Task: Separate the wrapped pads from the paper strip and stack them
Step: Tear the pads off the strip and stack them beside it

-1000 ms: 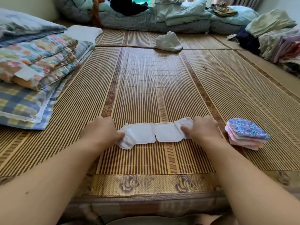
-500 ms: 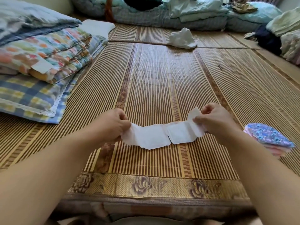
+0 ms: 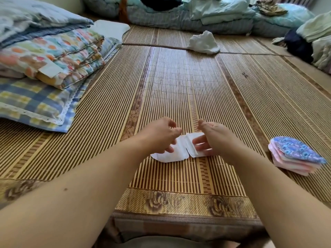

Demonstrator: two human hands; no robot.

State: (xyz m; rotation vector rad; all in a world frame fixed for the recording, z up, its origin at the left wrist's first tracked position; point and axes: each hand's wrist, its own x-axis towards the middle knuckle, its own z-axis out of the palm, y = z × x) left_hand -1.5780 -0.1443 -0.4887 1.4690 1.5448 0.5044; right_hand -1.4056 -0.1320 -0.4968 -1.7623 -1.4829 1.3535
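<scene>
Both hands closer together than half a second ago, over the middle of the strip rather than at its ends. Item: white paper strip, creased into panels, lying on the striped bamboo mat, sagging flat where earlier it was stretched taut. Left hand: fingers loosely curled over the strip's left panel; whether they pinch the paper cannot be told. Right hand: palm turned inward, fingers spread and resting at the right panel, no closed pinch visible. Item: stack of wrapped pads, pink with a blue patterned top, on the mat well right of the strip, untouched. Judgement: the hands appear to be regripping or folding; no pad is visibly coming free.
</scene>
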